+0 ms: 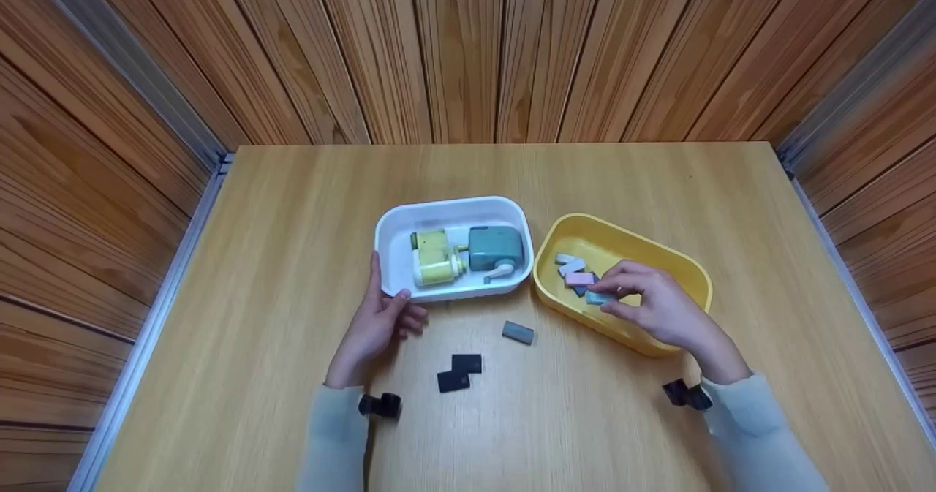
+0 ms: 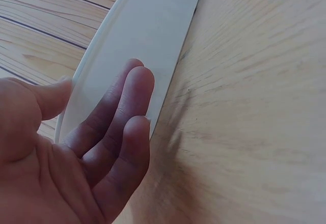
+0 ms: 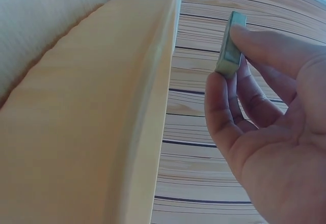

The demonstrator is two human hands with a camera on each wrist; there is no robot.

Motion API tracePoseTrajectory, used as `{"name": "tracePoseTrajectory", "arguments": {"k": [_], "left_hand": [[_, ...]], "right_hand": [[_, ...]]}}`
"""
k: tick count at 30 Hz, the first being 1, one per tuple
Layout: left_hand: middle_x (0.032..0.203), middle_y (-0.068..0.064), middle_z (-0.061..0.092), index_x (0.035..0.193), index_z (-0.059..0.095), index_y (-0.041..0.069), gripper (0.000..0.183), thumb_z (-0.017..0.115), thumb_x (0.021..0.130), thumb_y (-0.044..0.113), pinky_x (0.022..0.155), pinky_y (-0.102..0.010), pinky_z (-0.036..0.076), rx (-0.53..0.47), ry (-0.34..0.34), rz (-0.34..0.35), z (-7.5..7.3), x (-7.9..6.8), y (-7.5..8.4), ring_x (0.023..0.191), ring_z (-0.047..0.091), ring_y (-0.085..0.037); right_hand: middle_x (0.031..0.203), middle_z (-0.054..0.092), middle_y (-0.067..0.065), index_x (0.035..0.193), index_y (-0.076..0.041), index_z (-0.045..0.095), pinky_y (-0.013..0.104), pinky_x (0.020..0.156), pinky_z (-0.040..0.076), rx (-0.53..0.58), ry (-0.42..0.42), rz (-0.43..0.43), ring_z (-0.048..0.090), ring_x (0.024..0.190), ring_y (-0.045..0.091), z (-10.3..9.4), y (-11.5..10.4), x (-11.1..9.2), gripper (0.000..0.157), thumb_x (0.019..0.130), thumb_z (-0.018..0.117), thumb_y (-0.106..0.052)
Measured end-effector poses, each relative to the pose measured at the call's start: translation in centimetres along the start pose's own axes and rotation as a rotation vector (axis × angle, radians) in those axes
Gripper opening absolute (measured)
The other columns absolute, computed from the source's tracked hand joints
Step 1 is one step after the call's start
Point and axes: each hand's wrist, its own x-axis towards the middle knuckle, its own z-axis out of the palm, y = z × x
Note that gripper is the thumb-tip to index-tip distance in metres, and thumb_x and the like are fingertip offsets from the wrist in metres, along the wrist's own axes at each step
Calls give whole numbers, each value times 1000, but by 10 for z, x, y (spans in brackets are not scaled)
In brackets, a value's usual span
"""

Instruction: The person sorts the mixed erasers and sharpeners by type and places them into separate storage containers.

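Observation:
My right hand (image 1: 662, 309) is over the yellow tray (image 1: 693, 264), pinching a small pale blue-green rectangular block (image 1: 598, 298) between thumb and fingertips. The right wrist view shows this block (image 3: 232, 46) above the tray's rim. Beneath it, a pink block (image 1: 579, 278) and several white and dark blue ones lie in the tray's left end. My left hand (image 1: 376, 324) touches the front left corner of the white tray (image 1: 391, 221), thumb at its rim, one finger along its left side. Its other fingers hang loosely by the wall (image 2: 147, 25) in the left wrist view.
Inside the white tray are a yellow-green device (image 1: 435, 258) and a teal one with a white crank (image 1: 493, 251), resembling pencil sharpeners. A grey-blue block (image 1: 518, 332) lies on the table, with two black squares (image 1: 466, 363) nearer the front. Wood-panelled walls surround the table.

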Motion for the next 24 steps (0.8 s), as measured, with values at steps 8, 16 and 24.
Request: {"name": "tracePoseTrajectory", "arguments": {"k": [8, 16, 24], "left_hand": [[99, -19, 71, 153, -8, 54, 78, 46, 107, 22, 71, -38, 54, -9, -12, 5, 0, 0, 0, 86, 70, -38], [98, -18, 71, 154, -8, 53, 78, 46, 107, 23, 70, -37, 54, -15, -12, -4, 0, 2, 0, 85, 70, -37], [99, -19, 71, 153, -7, 55, 77, 47, 107, 24, 72, -37, 54, -32, -8, -22, 0, 3, -1, 87, 70, -37]], "right_hand": [[104, 66, -6, 110, -20, 78, 39, 80, 51, -18, -38, 25, 58, 93, 17, -5, 4, 9, 28, 85, 79, -7], [107, 66, -5, 112, -18, 77, 38, 84, 52, -10, -67, 68, 60, 94, 17, -11, 10, 18, 27, 86, 78, -9], [106, 67, -1, 111, -14, 77, 40, 83, 51, -22, -63, 54, 60, 93, 19, -14, 16, 28, 26, 87, 77, -4]]}}
